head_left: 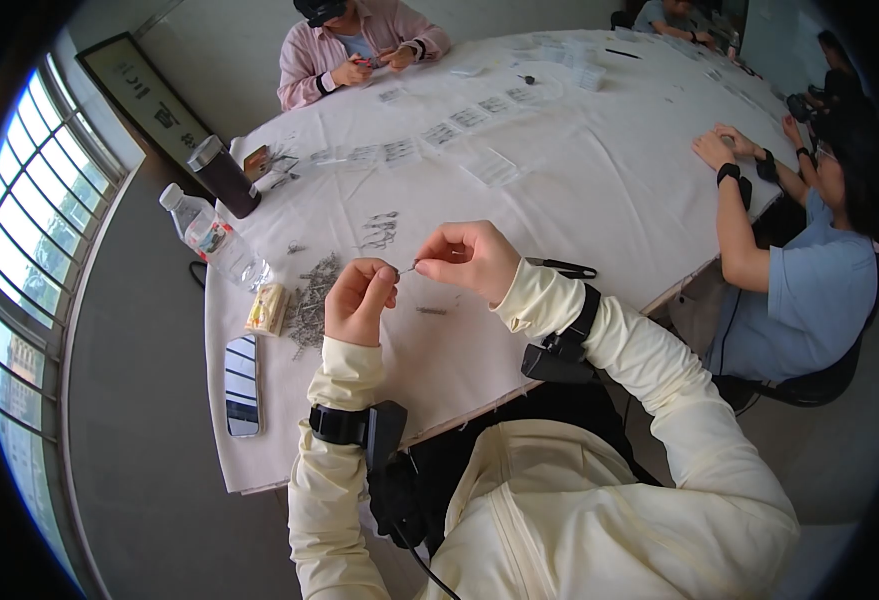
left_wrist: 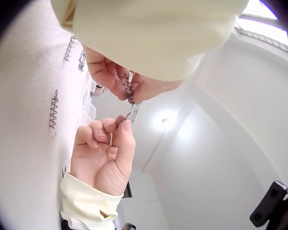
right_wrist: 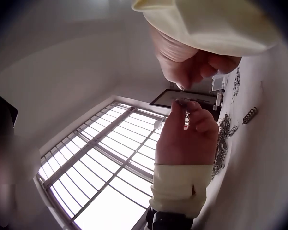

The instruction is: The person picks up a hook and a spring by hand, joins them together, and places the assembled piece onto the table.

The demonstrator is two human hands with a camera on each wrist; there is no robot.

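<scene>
My left hand (head_left: 355, 305) pinches a small metal spring (left_wrist: 128, 86) between thumb and fingers, partly hidden by them. Facing it, my right hand (head_left: 474, 262) pinches the thin end of a wire between thumb and forefinger, just beside the spring. Both hands are raised above the white cloth. A tangled pile of springs (head_left: 311, 308) lies left of my left hand. One loose spring (head_left: 431, 310) rests on the cloth below the hands, and several more springs (head_left: 379, 230) lie in a group beyond them.
Left of the pile are a tissue pack (head_left: 267, 309), a phone (head_left: 243, 385), a water bottle (head_left: 214, 240) and a dark flask (head_left: 224, 178). A black-handled tool (head_left: 564, 268) lies behind my right wrist. Small bags (head_left: 469, 116) run across the table; other people sit around it.
</scene>
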